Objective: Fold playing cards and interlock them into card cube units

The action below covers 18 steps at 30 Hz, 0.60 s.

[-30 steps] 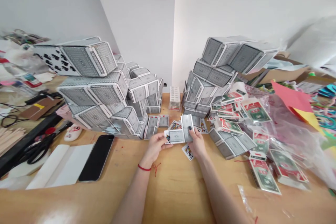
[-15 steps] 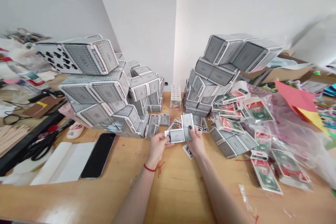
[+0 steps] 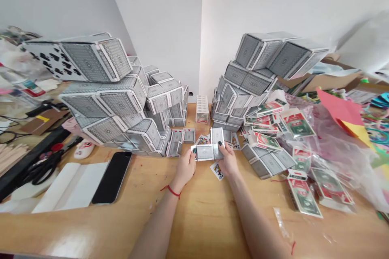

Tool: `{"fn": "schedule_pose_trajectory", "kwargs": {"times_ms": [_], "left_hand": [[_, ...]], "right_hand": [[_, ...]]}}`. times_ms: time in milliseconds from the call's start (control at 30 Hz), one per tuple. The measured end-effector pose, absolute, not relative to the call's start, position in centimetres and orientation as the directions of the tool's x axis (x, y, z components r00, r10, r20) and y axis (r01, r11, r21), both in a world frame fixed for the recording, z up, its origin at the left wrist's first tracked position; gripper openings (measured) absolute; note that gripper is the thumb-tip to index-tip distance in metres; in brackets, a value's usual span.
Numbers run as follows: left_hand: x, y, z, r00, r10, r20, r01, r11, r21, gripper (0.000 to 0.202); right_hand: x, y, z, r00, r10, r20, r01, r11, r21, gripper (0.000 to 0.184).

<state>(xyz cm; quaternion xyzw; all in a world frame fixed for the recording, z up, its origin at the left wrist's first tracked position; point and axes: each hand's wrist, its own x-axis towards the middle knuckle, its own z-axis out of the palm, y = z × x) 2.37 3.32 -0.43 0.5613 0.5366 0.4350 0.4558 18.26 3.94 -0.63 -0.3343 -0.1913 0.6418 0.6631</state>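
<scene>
Between my hands are grey-backed playing cards (image 3: 205, 152), one lying sideways and another upright at its right end, making an L shape. My left hand (image 3: 186, 165) pinches the left end, thumb on top. My right hand (image 3: 226, 160) grips the corner where the cards meet, thumb across the front. How they are joined there is hidden by the thumb. Just below lies a face-up card (image 3: 217, 170) on the table. More loose face-up cards (image 3: 203, 139) lie behind the held ones. Left of these sit low folded card pieces (image 3: 175, 142).
Stacked card-block structures rise at left (image 3: 118, 97) and right (image 3: 243, 83). A clear case (image 3: 202, 109) stands between them. Card packs (image 3: 304, 198) and plastic wrap (image 3: 340, 145) cover the right side. A phone (image 3: 112, 178), white paper (image 3: 71, 186) and scissors (image 3: 45, 170) lie left.
My left thumb has come over the top of the sideways card, and that hand has turned at the wrist. The held cards now sit straighter. The whole view has shifted slightly.
</scene>
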Motion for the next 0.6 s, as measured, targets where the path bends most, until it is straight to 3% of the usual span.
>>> {"fn": "schedule_pose_trajectory", "kwargs": {"times_ms": [133,267,600], "left_hand": [[3.2,3.3,-1.1,-0.061,0.997,0.044,0.189,-0.032,0.981,0.025],[4.0,2.9,-1.1,-0.126,0.992,-0.022,0.109,0.036,0.993,0.026],[3.8,3.0,-0.1,-0.010,0.994,-0.111,0.101,0.111,0.989,0.028]], "right_hand": [[17.5,4.0,-0.8,0.113,0.976,-0.185,-0.724,-0.046,-0.688,0.032],[17.2,3.9,-1.0,0.129,0.974,-0.188,-0.727,-0.036,-0.686,0.030],[17.2,3.7,-1.4,0.131,0.974,-0.183,-0.722,-0.032,-0.691,0.025]]}}
